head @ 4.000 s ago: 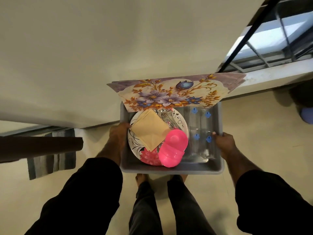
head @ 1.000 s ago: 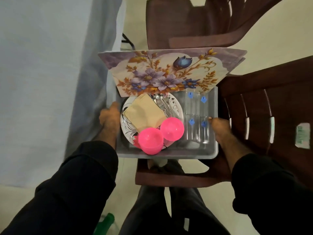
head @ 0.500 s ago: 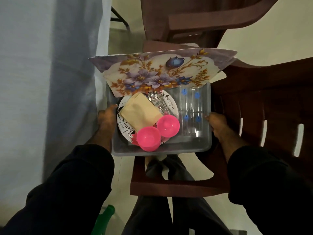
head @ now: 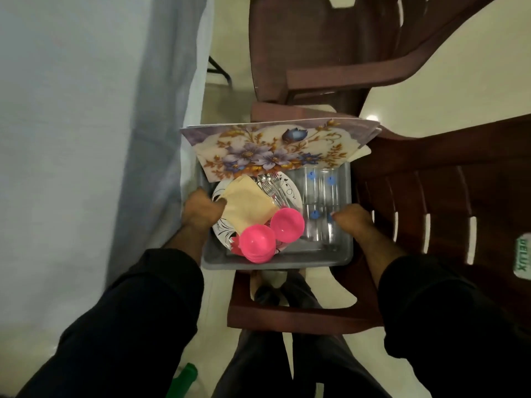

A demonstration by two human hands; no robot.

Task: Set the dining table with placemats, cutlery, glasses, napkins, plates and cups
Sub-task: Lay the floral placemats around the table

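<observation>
I carry a grey plastic tub [head: 275, 261] in front of my body. My left hand [head: 201, 211] grips its left rim and my right hand [head: 352, 222] grips its right rim. Floral placemats [head: 275, 149] stand tilted against the tub's far wall. Inside lies a white patterned plate [head: 288, 188] with beige napkins [head: 247, 205], metal cutlery [head: 271, 186] and two pink cups [head: 257, 245] on it. Clear glasses [head: 320, 208] with blue marks lie in the right half.
The table with a pale blue cloth [head: 86, 139] fills the left side. A brown plastic chair [head: 448, 196] stands right of and under the tub, another chair [head: 330, 53] beyond it. A green bottle [head: 185, 377] stands on the tiled floor by my left leg.
I have walked from an open floor area to the table's side; the chairs and tablecloth came into view. The pink cups have shifted inside the tub. Both hands keep their hold.
</observation>
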